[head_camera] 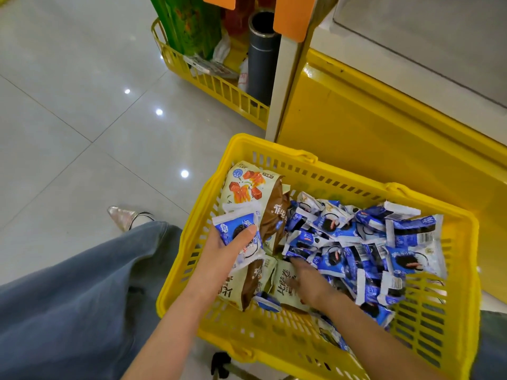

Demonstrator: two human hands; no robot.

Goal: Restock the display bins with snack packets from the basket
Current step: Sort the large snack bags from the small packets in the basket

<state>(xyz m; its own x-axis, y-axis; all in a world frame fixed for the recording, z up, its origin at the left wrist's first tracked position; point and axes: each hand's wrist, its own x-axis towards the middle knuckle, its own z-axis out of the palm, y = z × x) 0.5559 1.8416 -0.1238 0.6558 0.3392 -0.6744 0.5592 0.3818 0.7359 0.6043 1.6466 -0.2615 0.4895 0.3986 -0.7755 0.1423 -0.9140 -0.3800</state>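
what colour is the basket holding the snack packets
Yellow basket, seen best in the head view.

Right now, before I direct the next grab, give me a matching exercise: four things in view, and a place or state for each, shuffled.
1. left hand
2. right hand
3. cream packet with orange picture
4. grey tube

A. stands in the far yellow basket
B. grips blue-and-white packets
C. lies in the far left corner of the near yellow basket
D. reaches into the loose blue packet pile

Pairs: 1-B, 2-D, 3-C, 4-A.
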